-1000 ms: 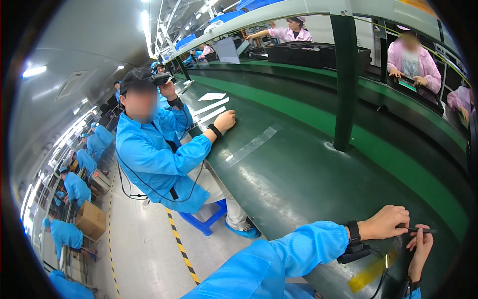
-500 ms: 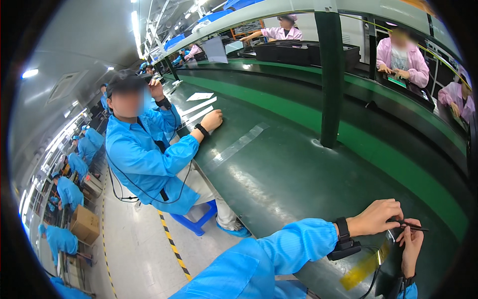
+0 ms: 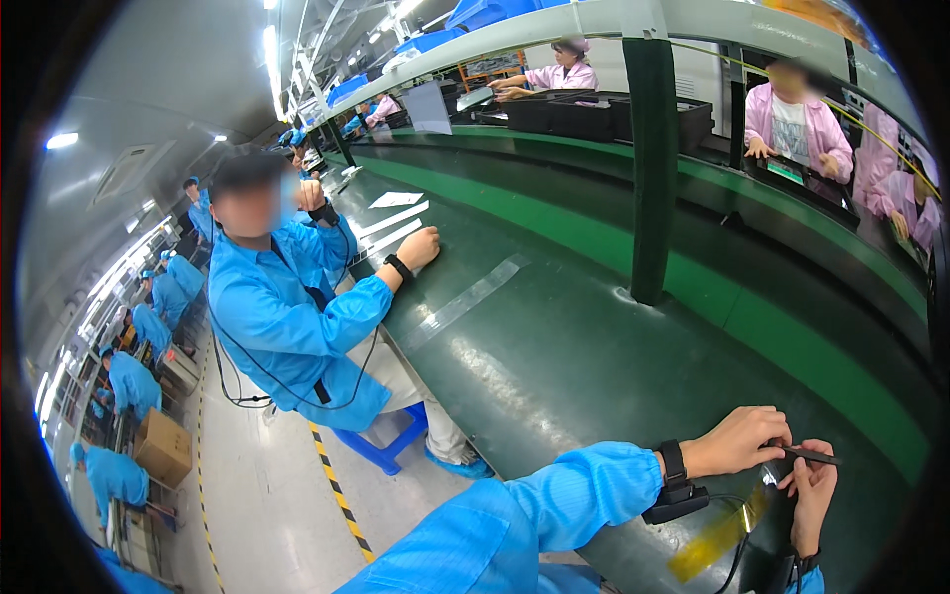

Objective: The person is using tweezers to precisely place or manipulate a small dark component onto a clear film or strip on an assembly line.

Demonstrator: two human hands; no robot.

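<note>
At the lower right, my left hand (image 3: 737, 441) and my right hand (image 3: 813, 500) meet over the green table (image 3: 594, 366). Between their fingertips is a thin, flat black strip-like piece (image 3: 813, 455), its far end pointing right; its exact kind cannot be made out. My left fingers pinch its near end, and my right thumb and fingers grip it from below. Beneath the hands, a strip of yellow tape (image 3: 714, 544) lies on the tabletop. A black strap with a dark box (image 3: 677, 507) sits on my left wrist, and a black cable (image 3: 737, 564) runs under my right hand.
A co-worker in blue (image 3: 297, 297) sits at the left on a blue stool (image 3: 386, 450). White strips (image 3: 391, 236) and clear tape (image 3: 470, 297) lie on the table. A dark green post (image 3: 651, 178) rises beyond. Across the line, people in pink work near black trays (image 3: 569, 114).
The view has shifted slightly. Both my hands stay close together on the black piece, which now shows a broader face. Across the line, a person in pink has moved their hands apart.
</note>
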